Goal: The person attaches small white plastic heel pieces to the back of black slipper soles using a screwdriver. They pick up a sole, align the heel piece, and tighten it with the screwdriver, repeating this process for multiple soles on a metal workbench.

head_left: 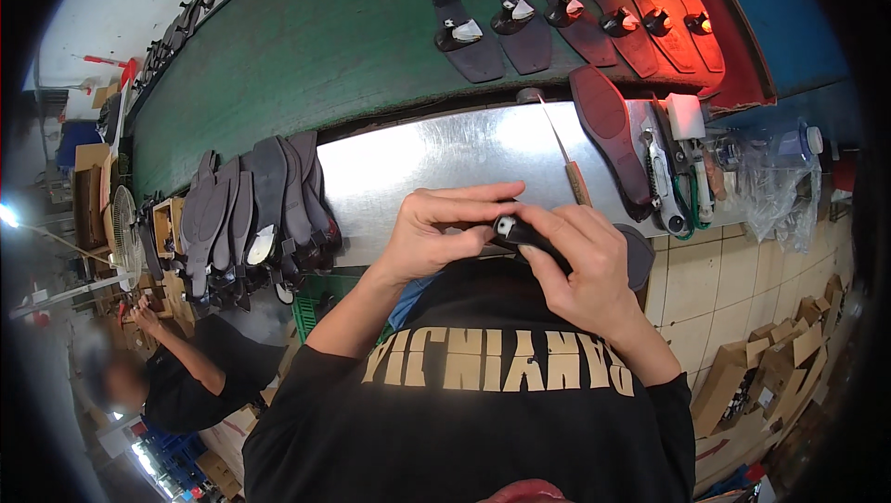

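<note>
Close in front of my chest, both hands work on a dark sandal (639, 260), its rounded sole end showing beyond my right wrist. My left hand (429, 229) is closed, with thumb and fingertips pinching the sandal's black strap (540, 236). A small pale spot shows at the strap's end between the hands. From the other side my right hand (587, 266) is wrapped around the strap, thumb below and fingers on top. My fingers hide much of the sandal.
A metal-topped bench (399, 169) lies ahead, with stacked dark soles (264, 192) at left. At right are a wooden-handled tool (577, 184), a loose sole (608, 122) and a utility knife (661, 178). Several sandals (520, 34) line a green conveyor (278, 58). Another person (200, 364) works at left.
</note>
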`<state>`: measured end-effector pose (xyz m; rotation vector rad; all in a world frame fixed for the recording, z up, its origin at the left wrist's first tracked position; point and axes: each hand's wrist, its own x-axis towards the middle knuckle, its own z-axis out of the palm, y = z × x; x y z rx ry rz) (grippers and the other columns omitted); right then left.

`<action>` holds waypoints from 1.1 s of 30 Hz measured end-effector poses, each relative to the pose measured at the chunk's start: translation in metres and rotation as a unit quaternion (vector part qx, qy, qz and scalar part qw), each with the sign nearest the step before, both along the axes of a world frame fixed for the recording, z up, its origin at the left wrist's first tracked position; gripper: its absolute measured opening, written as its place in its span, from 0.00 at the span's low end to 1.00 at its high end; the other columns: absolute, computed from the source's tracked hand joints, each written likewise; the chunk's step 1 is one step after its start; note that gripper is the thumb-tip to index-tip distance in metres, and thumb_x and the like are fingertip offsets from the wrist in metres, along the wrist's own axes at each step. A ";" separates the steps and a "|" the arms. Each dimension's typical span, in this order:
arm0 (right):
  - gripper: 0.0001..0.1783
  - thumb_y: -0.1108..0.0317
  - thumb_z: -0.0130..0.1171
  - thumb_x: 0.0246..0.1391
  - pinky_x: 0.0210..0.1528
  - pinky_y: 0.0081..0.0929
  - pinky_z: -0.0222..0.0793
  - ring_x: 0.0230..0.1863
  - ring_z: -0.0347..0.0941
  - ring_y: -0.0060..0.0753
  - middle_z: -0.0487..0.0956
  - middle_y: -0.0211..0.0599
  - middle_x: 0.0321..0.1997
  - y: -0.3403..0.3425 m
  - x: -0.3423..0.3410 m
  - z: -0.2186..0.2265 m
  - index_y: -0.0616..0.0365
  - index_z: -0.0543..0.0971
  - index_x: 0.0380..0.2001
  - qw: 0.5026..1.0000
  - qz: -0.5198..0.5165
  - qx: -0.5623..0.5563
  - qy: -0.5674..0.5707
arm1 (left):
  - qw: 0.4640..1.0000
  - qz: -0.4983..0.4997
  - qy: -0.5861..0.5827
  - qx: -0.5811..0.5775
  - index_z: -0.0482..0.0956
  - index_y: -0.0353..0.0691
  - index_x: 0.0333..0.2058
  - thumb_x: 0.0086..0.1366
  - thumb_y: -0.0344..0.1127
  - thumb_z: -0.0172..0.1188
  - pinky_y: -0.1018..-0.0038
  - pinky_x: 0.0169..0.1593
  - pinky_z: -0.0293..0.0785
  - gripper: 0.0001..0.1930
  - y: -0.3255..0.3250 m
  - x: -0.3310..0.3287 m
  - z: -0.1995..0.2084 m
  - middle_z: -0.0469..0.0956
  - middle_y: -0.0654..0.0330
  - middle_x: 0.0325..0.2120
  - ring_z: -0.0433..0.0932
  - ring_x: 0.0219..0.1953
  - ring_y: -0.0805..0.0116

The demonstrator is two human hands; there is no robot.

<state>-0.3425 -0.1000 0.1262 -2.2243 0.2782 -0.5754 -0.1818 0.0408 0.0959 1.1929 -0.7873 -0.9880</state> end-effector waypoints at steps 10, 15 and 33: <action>0.09 0.77 0.61 0.44 0.34 0.32 0.69 0.31 0.75 0.41 0.78 0.38 0.30 0.003 0.002 -0.024 0.58 0.80 0.33 0.990 -0.026 0.137 0.006 | 0.988 0.021 0.113 0.103 0.76 0.36 0.51 0.62 0.19 0.46 0.77 0.40 0.83 0.20 -0.001 -0.008 -0.007 0.74 0.49 0.53 0.78 0.49 0.64; 0.07 0.76 0.62 0.42 0.35 0.32 0.66 0.30 0.74 0.39 0.76 0.34 0.27 0.003 0.004 -0.017 0.57 0.81 0.28 0.998 -0.026 0.065 0.005 | 0.985 0.039 0.120 0.122 0.76 0.36 0.51 0.61 0.19 0.46 0.77 0.40 0.83 0.20 -0.002 -0.013 0.000 0.74 0.50 0.53 0.79 0.47 0.66; 0.13 0.70 0.68 0.38 0.39 0.33 0.64 0.34 0.71 0.38 0.72 0.33 0.30 -0.008 0.001 -0.019 0.53 0.79 0.31 0.990 0.083 0.111 0.035 | 0.976 -0.012 0.132 0.172 0.77 0.31 0.49 0.54 0.20 0.55 0.84 0.32 0.78 0.21 -0.011 0.003 0.002 0.80 0.52 0.44 0.80 0.34 0.77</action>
